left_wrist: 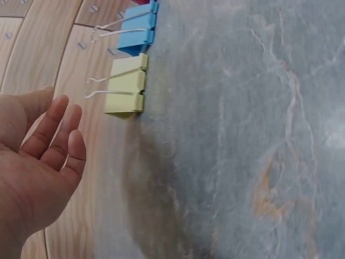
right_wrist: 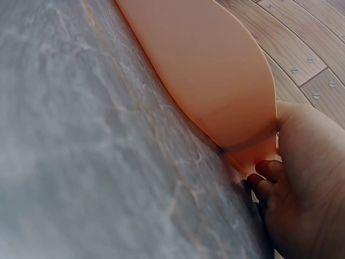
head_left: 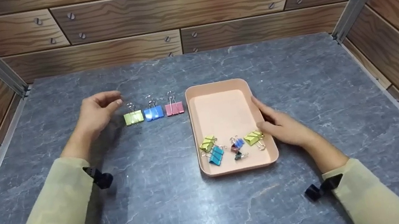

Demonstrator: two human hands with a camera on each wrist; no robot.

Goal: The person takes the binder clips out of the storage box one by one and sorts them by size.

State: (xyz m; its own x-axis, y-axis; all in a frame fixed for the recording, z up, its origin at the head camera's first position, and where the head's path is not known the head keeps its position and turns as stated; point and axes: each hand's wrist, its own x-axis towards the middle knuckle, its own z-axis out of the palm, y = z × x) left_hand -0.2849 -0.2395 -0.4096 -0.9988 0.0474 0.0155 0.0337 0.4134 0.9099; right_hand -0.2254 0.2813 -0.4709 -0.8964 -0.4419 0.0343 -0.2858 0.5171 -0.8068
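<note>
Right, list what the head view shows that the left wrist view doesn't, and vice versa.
Only the head view shows the peach tray, the binder clips in it and the right hand. Only the left wrist view shows the palm of the left hand. Both show that hand, the tabletop, the yellow-green clip, the blue clip and, barely in the wrist view, the pink clip.

Markings: from where I stand, no text, label, brand, number or sign can be read
</note>
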